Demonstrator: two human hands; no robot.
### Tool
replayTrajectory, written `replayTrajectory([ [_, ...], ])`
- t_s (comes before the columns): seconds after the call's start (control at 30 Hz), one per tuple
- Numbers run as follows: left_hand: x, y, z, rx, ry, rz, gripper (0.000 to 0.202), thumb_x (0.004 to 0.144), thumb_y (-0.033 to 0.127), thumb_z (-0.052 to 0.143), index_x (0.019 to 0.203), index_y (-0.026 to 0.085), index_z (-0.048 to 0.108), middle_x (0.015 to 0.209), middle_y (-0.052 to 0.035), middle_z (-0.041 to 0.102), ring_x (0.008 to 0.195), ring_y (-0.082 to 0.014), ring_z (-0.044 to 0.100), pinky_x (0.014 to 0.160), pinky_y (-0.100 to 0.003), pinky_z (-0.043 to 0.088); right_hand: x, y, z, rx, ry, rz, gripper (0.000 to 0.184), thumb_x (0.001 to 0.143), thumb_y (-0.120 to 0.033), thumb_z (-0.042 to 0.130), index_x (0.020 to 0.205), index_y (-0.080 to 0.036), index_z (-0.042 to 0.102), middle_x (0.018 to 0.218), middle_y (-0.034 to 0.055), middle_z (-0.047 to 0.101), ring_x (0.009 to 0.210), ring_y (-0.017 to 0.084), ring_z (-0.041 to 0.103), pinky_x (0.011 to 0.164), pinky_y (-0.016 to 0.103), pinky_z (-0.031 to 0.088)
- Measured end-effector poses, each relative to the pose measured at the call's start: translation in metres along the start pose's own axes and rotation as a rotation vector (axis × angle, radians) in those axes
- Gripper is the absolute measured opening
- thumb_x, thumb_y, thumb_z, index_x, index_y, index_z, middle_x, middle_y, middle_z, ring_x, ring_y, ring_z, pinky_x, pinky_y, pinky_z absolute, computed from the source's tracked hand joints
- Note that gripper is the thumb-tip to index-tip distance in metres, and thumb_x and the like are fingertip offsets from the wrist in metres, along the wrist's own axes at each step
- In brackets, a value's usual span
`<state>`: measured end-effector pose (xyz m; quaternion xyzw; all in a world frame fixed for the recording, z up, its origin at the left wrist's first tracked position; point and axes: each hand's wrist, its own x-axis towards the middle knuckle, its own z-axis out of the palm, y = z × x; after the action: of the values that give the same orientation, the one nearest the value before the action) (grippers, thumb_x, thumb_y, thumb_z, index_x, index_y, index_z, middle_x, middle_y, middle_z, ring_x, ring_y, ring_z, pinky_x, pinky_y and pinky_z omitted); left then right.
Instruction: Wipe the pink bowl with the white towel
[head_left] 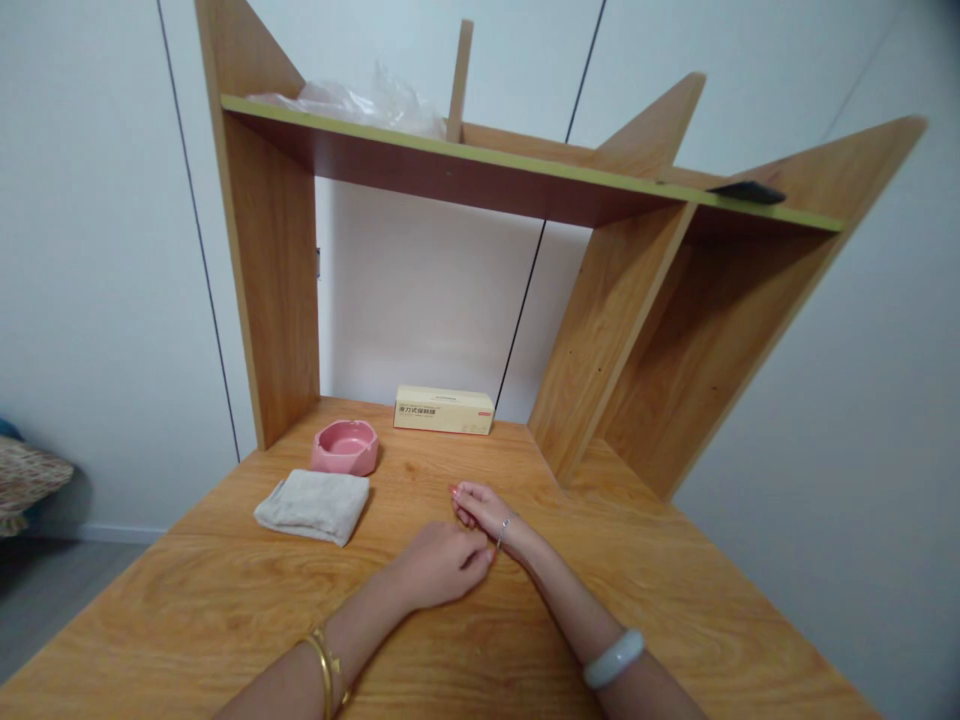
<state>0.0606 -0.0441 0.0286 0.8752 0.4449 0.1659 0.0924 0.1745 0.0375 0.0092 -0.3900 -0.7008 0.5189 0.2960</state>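
Over the middle of the desk, my left hand (pixel 444 563) is closed, its thumb and fingers pinching at the inner side of my right wrist. A thin silver chain bracelet (pixel 503 531) lies around that wrist, and the left fingertips grip its lower part. My right hand (pixel 480 506) is just beyond, fingers curled in loosely, with red nails showing and nothing visible in them. Gold bangles (pixel 327 672) circle my left forearm. A pale jade-like bangle (pixel 614 659) sits on my right forearm.
On the wooden desk (pixel 480 660), a folded grey cloth (pixel 315 505) and a pink ashtray (pixel 345 447) lie to the left. A cream-coloured long box (pixel 444 411) stands at the back. The shelf (pixel 450 172) above holds a clear plastic bag (pixel 360 104) and a dark flat object (pixel 747 192).
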Motion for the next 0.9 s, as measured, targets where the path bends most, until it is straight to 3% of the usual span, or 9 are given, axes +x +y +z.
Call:
replayTrajectory([
  [0.17,0.0,-0.014,-0.008,0.004,0.047,-0.13,0.032,0.088,0.03,0.034,0.082,0.018,0.063,0.076,-0.0053,0.068,0.066,-0.0161,0.06,0.058,-0.024,0.038,0.004,0.006,0.002,0.012,0.078,0.023,0.045,0.069,-0.061,0.05,0.054,-0.02,0.04,0.046,-0.0059,0.038,0.043,0.009,0.037,0.043,0.021,0.031],
  [0.27,0.0,-0.017,-0.007,0.01,0.023,-0.176,0.033,0.087,0.029,0.034,0.08,0.018,0.064,0.075,-0.0054,0.068,0.066,-0.0156,0.059,0.058,-0.023,0.037,0.004,0.009,0.006,-0.006,0.098,-0.05,0.045,0.068,-0.06,0.053,0.052,-0.02,0.039,0.047,-0.0057,0.039,0.047,0.009,0.039,0.048,0.022,0.034],
  [0.47,0.001,-0.015,-0.002,-0.011,-0.056,-0.166,0.03,0.084,0.026,0.038,0.073,0.017,0.064,0.068,-0.0042,0.066,0.058,-0.0135,0.056,0.055,-0.023,0.035,0.0,0.015,0.013,-0.074,0.123,-0.13,0.039,0.071,-0.055,0.047,0.053,-0.021,0.039,0.05,-0.0035,0.043,0.051,0.011,0.042,0.05,0.023,0.034],
  [0.9,0.0,-0.015,-0.004,0.062,-0.058,-0.177,0.03,0.08,0.024,0.04,0.071,0.016,0.068,0.07,-0.0076,0.068,0.058,-0.015,0.056,0.052,-0.023,0.033,-0.003,0.017,0.017,-0.333,0.176,-0.163,0.027,0.08,-0.032,0.043,0.056,-0.02,0.044,0.048,-0.0043,0.044,0.051,0.011,0.04,0.051,0.022,0.029],
])
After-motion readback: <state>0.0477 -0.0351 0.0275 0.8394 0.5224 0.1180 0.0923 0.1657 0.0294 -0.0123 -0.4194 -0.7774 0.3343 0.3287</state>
